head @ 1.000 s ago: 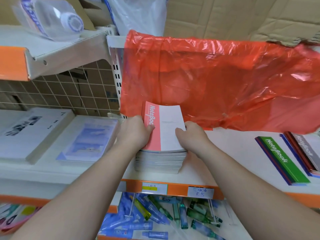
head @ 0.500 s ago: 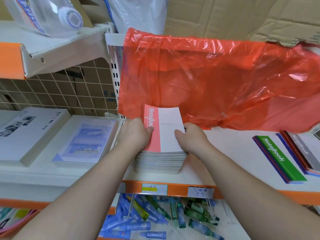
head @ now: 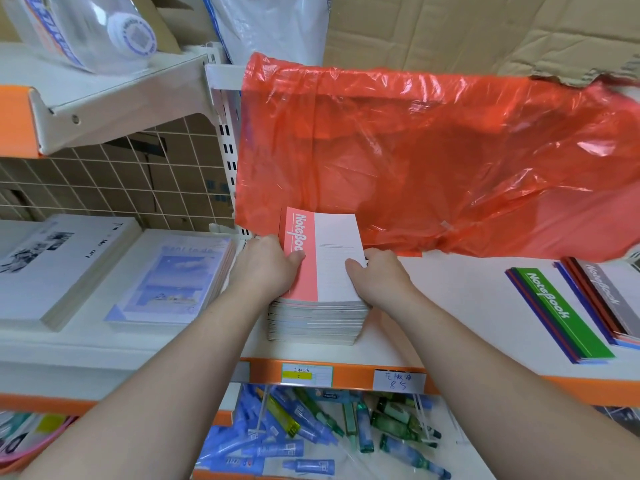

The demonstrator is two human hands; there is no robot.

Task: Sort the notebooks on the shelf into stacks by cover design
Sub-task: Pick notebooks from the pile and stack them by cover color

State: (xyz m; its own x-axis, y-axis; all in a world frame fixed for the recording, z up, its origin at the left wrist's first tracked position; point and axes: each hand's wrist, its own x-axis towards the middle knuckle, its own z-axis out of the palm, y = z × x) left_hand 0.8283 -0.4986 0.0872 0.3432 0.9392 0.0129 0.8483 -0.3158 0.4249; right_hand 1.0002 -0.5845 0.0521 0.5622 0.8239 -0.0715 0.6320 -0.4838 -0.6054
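Pink and white cover, lettered "NoteBook" along the pink strip: this notebook (head: 322,258) lies on top of a stack of notebooks (head: 317,323). The stack stands on the white shelf (head: 450,306) near the middle of the view.

Left hand (head: 268,268): at 9 o'clock of the stack. The thumb is pressed on the pink strip and the fingers are curled down over the left edge. How many notebooks they take in cannot be told.

Right hand (head: 377,275): at 3 o'clock of the stack. The thumb lies flat on the white part of the cover and the fingers are wrapped over the right edge, their tips hidden. The stack is held between the two hands.

At 12 o'clock of the stack, a red plastic bag (head: 433,161) hangs down to the far end of the top cover.

At 3 o'clock, well apart from the stack, lies a pile topped by a green notebook (head: 561,317). Just beside it on the right is a pile topped by a grey notebook (head: 602,296).

At 9 o'clock, on the neighbouring shelf section, lie blue-covered books (head: 173,278), with white books (head: 52,268) further left.

At 6 o'clock, two price labels (head: 306,375) are fixed to the orange shelf edge. Packed pens (head: 311,427) lie loose on the shelf below.
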